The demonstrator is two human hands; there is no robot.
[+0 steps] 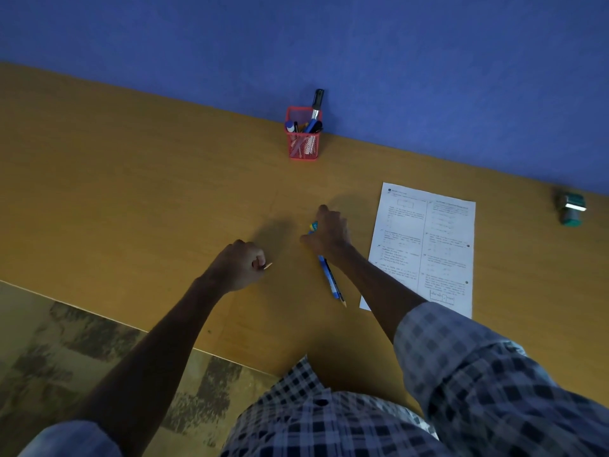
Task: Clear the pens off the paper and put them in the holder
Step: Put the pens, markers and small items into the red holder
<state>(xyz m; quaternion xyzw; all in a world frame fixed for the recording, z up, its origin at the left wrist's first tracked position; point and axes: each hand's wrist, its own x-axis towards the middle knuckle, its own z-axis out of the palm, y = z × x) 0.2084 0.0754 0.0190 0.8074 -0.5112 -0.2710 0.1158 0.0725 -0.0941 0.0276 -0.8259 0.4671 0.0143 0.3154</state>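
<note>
Blue pencil [329,278]: centre of frame, lying on the desk just left of the paper, tip toward lower right; upper end runs under the right hand.
Right hand [329,233]: centre frame, fingers curled down over the pencil's top end; looks like a grip, contact partly hidden.
Left hand [242,263]: left of centre, fist closed on a thin stick-like item [268,266], pale tip poking out to the right; can't tell what it is.
Paper [428,245]: right of centre, printed sheet flat on desk, nothing on it.
Holder [304,140]: red mesh, upper centre, by the blue wall [428,77], w/ several pens & a black marker [317,102] sticking up.
Desk [131,192]: wood, runs diagonally across frame.
Green item [572,209]: far right edge, blurred.
</note>
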